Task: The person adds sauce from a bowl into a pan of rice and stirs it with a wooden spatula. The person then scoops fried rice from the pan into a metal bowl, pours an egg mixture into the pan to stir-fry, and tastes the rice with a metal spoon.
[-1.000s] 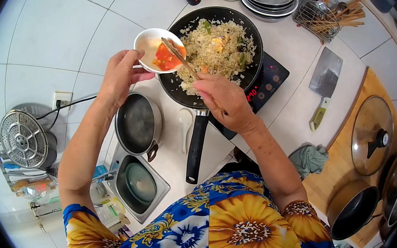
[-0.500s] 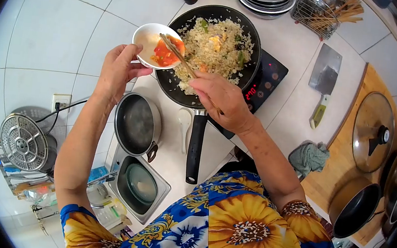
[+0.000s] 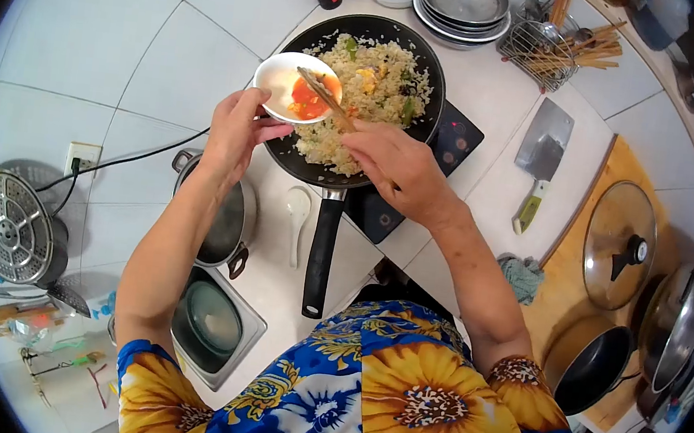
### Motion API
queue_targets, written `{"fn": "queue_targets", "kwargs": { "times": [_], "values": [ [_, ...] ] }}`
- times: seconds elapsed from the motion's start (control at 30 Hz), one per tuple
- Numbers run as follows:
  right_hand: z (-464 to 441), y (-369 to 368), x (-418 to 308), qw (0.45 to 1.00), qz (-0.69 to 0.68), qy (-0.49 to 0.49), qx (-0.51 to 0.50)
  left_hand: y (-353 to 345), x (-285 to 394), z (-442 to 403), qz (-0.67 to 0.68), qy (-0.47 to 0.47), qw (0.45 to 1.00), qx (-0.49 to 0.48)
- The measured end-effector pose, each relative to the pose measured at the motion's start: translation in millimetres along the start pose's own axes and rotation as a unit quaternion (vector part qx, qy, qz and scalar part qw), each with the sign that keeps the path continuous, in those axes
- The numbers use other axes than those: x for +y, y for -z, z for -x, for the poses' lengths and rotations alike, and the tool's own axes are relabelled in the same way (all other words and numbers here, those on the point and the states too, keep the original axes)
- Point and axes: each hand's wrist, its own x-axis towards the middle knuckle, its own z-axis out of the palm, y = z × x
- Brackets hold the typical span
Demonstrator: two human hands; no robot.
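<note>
My left hand (image 3: 240, 127) grips a small white bowl (image 3: 279, 83) by its rim and underside, tilted over the left part of the frying pan. Red chopped tomato pieces (image 3: 311, 99) lie in the bowl's right side. In my right hand (image 3: 403, 170) are wooden chopsticks (image 3: 326, 96), their tips inside the bowl at the tomato. Below both hands, the black frying pan (image 3: 440, 82) holds fried rice (image 3: 388, 69) with bits of egg and green vegetable. The pan's black handle (image 3: 322, 256) points toward me, and the pan sits on an induction cooker (image 3: 455, 139).
A white spoon (image 3: 296, 224) and a dark pot (image 3: 233, 217) are left of the handle, above a sink (image 3: 235, 353). Right are a cleaver (image 3: 544, 148), a cloth (image 3: 520, 279) and a glass lid (image 3: 616, 232) on a wooden board. Stacked metal dishes (image 3: 463, 0) stand behind.
The bowl and my left hand have moved right, further over the pan. The chopsticks stay in the bowl. The whole view has shifted a little, and the cooker's red digits no longer show.
</note>
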Motion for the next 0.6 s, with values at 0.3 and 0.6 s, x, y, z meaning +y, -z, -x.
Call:
{"fn": "queue_targets", "kwargs": {
  "times": [0.3,0.6],
  "values": [
    [9,-31,-11,0.999,-0.036,0.003,0.037,11,33,2,-0.158,-0.005,0.987,0.027],
    [7,-46,-19,0.997,-0.028,0.023,0.074,15,54,8,-0.22,-0.016,0.975,0.025]
  ]
}}
